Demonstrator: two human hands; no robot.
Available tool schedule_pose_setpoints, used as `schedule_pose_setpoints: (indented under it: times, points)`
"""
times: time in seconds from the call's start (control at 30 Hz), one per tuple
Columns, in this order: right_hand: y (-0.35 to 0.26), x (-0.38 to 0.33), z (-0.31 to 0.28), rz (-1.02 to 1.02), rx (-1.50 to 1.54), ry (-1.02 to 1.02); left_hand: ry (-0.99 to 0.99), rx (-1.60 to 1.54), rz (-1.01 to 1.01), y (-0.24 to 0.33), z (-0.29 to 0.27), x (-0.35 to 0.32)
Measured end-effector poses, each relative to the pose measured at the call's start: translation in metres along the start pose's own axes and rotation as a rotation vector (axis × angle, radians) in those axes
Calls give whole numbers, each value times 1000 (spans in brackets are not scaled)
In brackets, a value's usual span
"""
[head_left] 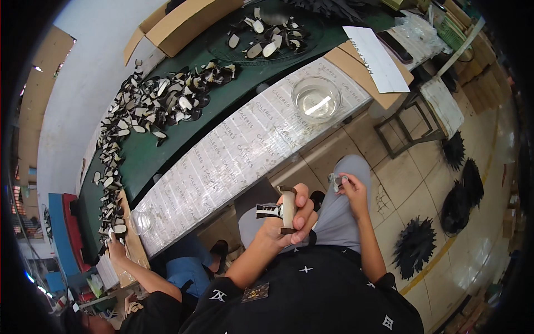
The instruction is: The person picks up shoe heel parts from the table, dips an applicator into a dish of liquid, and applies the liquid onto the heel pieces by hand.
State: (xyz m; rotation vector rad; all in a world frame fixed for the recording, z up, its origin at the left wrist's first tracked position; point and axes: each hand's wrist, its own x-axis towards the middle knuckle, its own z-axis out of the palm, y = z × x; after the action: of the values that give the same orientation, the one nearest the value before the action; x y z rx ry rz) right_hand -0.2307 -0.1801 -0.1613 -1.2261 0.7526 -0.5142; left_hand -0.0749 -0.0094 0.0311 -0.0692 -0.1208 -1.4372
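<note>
My left hand [297,220] is closed around a small piece with a cream oval face [288,212], dark brown ends and a black-and-white striped part; it resembles a miniature shoe part. Above my right thigh, my right hand [356,192] pinches a small, crumpled greyish piece [335,181] between thumb and fingers. Both hands are over my lap, apart from each other, on the near side of the table edge.
A round clear bowl [316,106] stands on the paper-covered table edge [233,145]. Beyond lie piles of small black-and-white pieces [167,100] on a green surface [183,145]. A co-worker's hand [117,247] touches pieces at left. Black fringed bundles [415,247] lie on the floor.
</note>
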Motion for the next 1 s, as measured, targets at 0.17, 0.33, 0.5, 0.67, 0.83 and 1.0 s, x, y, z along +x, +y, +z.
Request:
schedule_pose_setpoints:
  times: [0.17, 0.33, 0.5, 0.67, 0.83, 1.0]
  points:
    - [1, 0, 6, -21, 70, -21, -32, 216, 28, 13, -9, 5]
    - [3, -3, 1, 21, 88, 42, 78, 1343, -294, 83, 18, 48]
    - [7, -2, 2, -15, 61, 28, 329, 1686, 557, 176, 36, 132]
    - [5, -5, 1, -56, 77, 94, 654, 2033, 915, 257, 1, 128]
    - [9, 0, 1, -38, 95, 61, 1182, 2622, 993, 329, -64, 61]
    - [11, 0, 2, 7, 61, 13, 1509, 2537, 1020, 379, -71, 46]
